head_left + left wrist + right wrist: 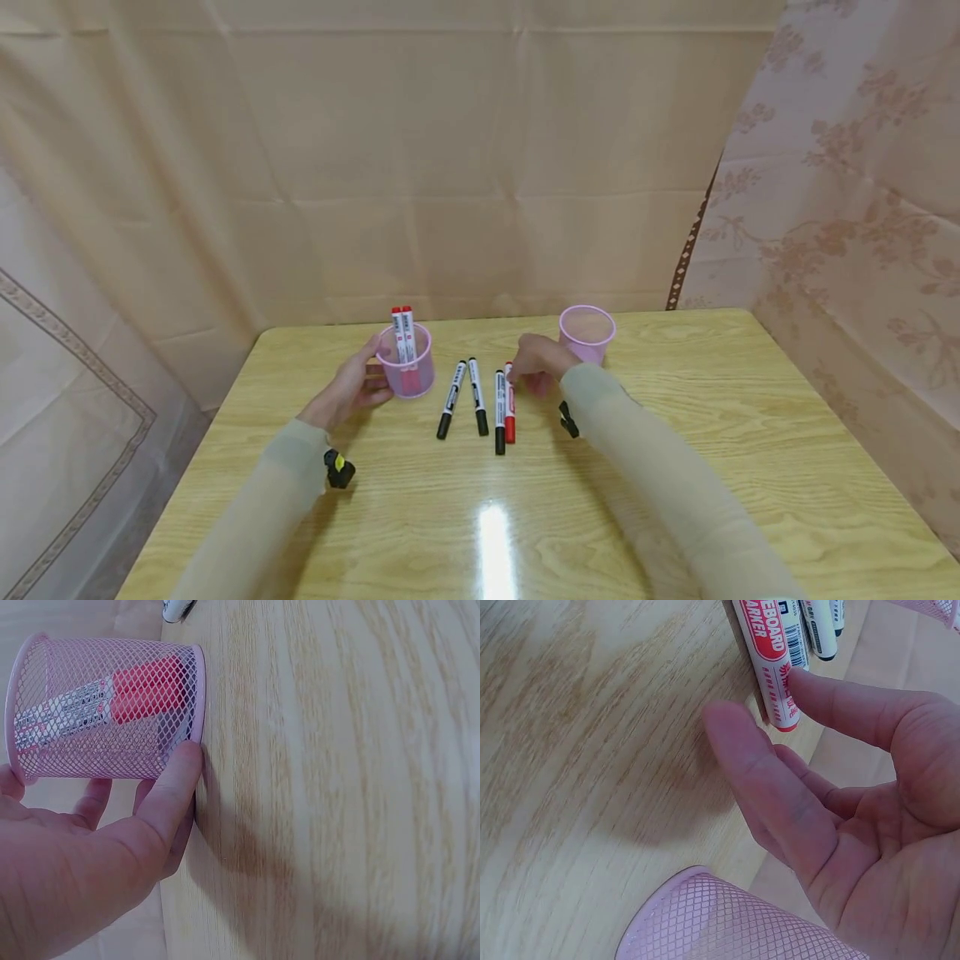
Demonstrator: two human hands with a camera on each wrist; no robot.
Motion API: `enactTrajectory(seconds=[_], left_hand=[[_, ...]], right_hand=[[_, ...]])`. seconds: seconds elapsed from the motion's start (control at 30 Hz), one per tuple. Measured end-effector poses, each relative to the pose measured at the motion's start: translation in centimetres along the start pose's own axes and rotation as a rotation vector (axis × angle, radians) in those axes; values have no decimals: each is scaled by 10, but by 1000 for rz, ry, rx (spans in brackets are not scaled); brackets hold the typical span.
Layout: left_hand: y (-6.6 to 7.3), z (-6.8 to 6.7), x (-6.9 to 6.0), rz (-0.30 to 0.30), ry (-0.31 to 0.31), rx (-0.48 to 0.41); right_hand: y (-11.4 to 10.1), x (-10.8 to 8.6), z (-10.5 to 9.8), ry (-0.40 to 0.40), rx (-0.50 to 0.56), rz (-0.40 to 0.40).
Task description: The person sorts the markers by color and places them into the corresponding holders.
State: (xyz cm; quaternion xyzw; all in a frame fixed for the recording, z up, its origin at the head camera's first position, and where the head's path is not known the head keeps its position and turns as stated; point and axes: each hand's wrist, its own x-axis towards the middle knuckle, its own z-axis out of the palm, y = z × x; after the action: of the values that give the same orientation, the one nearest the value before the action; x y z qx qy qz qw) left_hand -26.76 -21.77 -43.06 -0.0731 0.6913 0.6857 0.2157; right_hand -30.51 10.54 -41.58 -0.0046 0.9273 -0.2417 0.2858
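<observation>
Lettering [760, 622] on red marker [781, 711]: legible right wrist only.

Worktop [750, 433]: yellowish wood grain, lower half of frame. Glare [495, 554]: white streak, bottom centre. Backdrop [450, 150]: beige cloth, creased, top centre. Floral cloth [862, 200]: pale, brownish sprays, right edge. Trim [686, 258]: dark, diamond-marked, right of centre. Side cloth [60, 392]: whitish, banded, lower left.

Wood-grain tabletop [420, 525]: two upright pink mesh cups [424, 377]; between them lie three black-capped markers [477, 397], one red-capped marker [510, 410].
</observation>
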Motion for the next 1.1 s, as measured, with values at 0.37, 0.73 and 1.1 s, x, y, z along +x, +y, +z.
enactTrajectory(seconds=[0.37, 0.73, 1.1], left_hand=[[-1, -2, 1, 21, 7, 40], [0, 0, 3, -6, 30, 5], [-1, -1, 2, -1, 44, 7]], right_hand=[[-3, -1, 0, -36, -19, -22], [-1, -8, 2, -77, 26, -34], [2, -5, 8, -22, 13, -33]])
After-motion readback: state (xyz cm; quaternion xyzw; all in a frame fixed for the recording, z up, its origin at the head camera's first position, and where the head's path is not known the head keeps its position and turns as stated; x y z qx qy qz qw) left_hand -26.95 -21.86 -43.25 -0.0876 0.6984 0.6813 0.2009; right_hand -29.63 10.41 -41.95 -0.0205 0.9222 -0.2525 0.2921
